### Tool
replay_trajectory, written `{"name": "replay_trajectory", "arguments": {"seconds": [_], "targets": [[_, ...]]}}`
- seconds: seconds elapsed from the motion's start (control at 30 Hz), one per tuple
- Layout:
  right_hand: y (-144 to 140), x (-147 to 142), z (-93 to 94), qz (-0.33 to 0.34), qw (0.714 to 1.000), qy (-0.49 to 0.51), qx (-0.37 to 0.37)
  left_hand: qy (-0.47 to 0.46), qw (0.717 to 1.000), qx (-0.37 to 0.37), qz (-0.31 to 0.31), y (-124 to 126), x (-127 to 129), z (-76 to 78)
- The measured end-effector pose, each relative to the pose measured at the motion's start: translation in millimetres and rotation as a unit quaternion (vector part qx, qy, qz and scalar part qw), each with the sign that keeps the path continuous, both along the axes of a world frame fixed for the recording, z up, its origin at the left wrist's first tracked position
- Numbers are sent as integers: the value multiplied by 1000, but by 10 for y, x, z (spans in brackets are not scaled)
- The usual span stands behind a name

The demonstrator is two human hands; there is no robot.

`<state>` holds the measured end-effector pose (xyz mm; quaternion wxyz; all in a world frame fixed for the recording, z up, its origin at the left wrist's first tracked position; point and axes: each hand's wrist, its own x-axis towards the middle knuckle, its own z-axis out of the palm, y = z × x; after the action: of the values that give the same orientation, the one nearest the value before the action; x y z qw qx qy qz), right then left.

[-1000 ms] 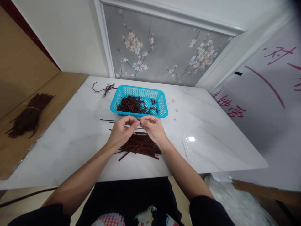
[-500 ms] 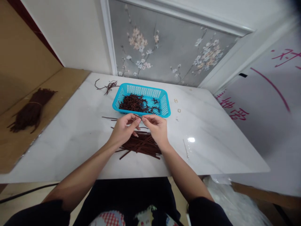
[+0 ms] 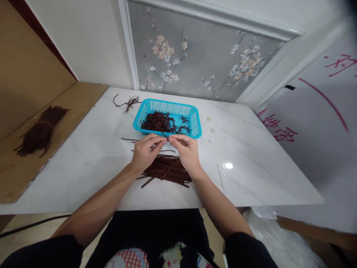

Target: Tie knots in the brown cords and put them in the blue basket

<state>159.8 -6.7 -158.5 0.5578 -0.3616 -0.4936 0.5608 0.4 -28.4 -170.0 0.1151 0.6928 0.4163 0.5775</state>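
My left hand [image 3: 145, 150] and my right hand [image 3: 186, 149] meet fingertip to fingertip just in front of the blue basket [image 3: 198, 128]. Between their pinched fingers is a thin dark brown strip [image 3: 164, 135], mostly covered by the fingers. Inside the basket lies a heap of short, knotted-looking brown pieces [image 3: 156, 121], with a few apart on the right. Below my hands a pile of long, straight brown strips [image 3: 166, 170] rests on the white table. A few single strips [image 3: 128, 139] lie by my left hand.
On the cardboard [image 3: 69, 111] at left is a banded bundle of brown strips [image 3: 39, 132]. Loose curly strips [image 3: 128, 102] lie left of the basket. Small rubber bands [image 3: 208, 119] and a clear plastic piece [image 3: 220, 175] are on the right. A wall panel [image 3: 195, 22] stands behind.
My left fingers have drawn in closer together at the strip, whose end now sticks up above the fingertips. My right hand stays nearly in place.
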Motion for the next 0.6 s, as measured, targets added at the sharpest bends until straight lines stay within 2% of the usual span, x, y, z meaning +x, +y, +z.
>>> {"name": "replay_trajectory", "arguments": {"seconds": [0.4, 0.6], "targets": [[18, 66, 30, 38, 997, -57, 44, 13, 998, -68, 0, -20, 25, 40], [25, 18, 28, -16, 995, -70, 75, -74, 988, -131, -17, -22, 45, 61]]}}
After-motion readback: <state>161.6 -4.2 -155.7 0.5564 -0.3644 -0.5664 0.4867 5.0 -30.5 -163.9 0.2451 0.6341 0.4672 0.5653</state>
